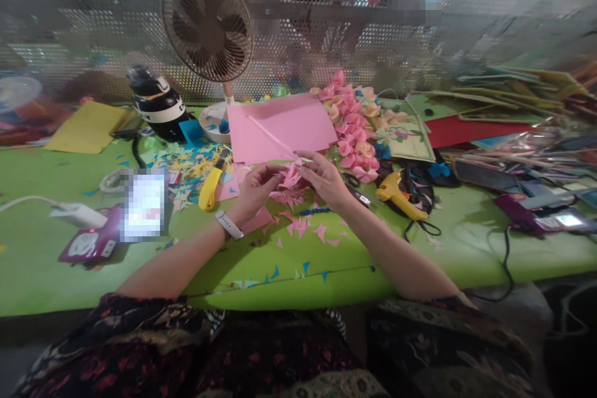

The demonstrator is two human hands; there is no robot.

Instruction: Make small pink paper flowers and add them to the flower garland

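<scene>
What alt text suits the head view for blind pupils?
A left hand and right hand pinch cut pink paper above a green table strewn with scraps. Pink sheets and a heap of paper flowers lie beyond; a fan and bottle stand left, a yellow glue gun lies right.

Both forearms bare, angled in from either side toward mid-view, left forearm (186, 264) slanting up to the right, right forearm (396, 249) up to the left, elbows wide apart. Left hand (255, 191) has its thumb and bent fingers (269, 169) pointing right, tips close together in a pinch-like pose; right hand (329, 181) faces it, back up, fingers reaching left, wrist (346, 206) roughly in line with forearm. Hands near each other, apart; fingertip contact too blurred to tell.
</scene>
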